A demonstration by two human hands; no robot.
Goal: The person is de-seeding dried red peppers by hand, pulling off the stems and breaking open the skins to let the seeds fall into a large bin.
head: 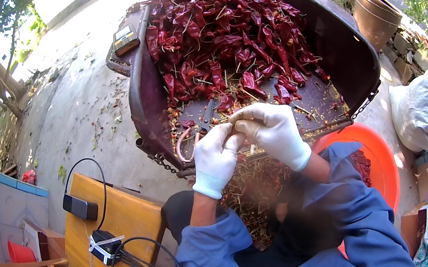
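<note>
In white knit gloves, my left hand [216,156] and my right hand [274,133] meet at the fingertips over the near edge of a metal cart bed [144,81]. Their fingers are pinched together; whether something small is between them cannot be told. Scissors [205,122] with pinkish handles lie on the cart floor, just beyond my left hand. Behind them rises a large heap of dried red chili peppers [222,33] with stems. Seeds and loose bits cover the cart floor around the hands. Below the hands is a pile of dry stems [249,187] between the legs.
An orange plastic basin [388,171] holding red peppers stands at the right, near a white woven sack [427,111]. At the left, a wooden chair [126,217] carries black devices and cables. A keypad phone [125,39] rests at the cart's left side. A chain [363,105] hangs at its right corner.
</note>
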